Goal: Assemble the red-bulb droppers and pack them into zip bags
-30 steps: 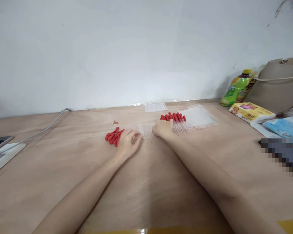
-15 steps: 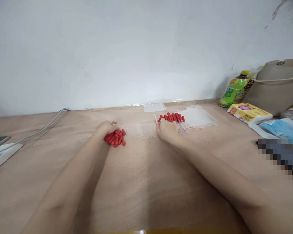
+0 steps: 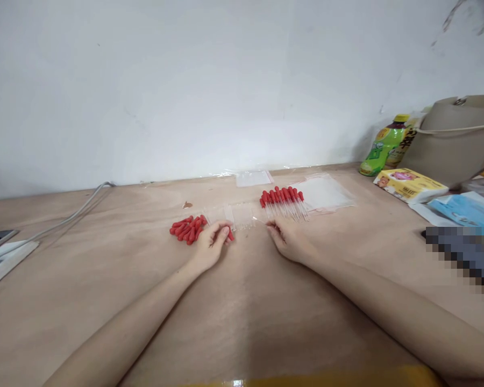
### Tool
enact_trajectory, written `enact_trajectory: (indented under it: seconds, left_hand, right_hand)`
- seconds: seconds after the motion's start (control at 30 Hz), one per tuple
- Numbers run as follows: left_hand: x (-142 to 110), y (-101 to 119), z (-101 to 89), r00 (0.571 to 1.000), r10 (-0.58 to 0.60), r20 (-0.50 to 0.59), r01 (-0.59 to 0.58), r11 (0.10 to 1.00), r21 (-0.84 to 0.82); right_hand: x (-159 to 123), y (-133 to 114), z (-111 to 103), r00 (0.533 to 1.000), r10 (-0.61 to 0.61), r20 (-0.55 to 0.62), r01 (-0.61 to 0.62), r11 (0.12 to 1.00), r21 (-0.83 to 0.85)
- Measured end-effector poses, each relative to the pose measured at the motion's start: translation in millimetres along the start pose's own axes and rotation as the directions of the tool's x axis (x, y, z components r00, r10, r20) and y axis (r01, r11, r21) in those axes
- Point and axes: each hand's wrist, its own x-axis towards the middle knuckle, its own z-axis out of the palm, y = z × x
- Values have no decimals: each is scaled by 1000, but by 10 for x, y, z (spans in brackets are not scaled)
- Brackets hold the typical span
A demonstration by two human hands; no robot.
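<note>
One red rubber bulb [image 3: 230,234] sits pinched in our left hand [image 3: 211,244], near and to the left of the thin clear tube [image 3: 259,220] that our right hand [image 3: 288,239] grips by one end. The tube's long axis points left and slightly away from us, its free tip apart from the bulb. Half a second ago, our left hand was at the bulb pile [image 3: 185,230] and the tube stood more upright.
</note>
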Motion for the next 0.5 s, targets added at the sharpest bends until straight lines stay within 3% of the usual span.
enact_trajectory:
  seconds: [0.1, 0.2, 0.5]
  left_hand:
    - [-33, 12, 88, 989, -134, 66, 143, 975, -169]
    - [-19, 14, 97, 974, -214, 77, 226, 954, -198]
    - [-37, -80, 94, 978, -175, 114, 199, 944, -262]
  right_hand:
    - [-47, -93, 34, 999, -33, 43, 31, 998, 49]
    - [-85, -145, 61, 996, -56, 68, 53, 997, 55]
    - [-90, -156, 75, 994, -46, 100, 41, 997, 59]
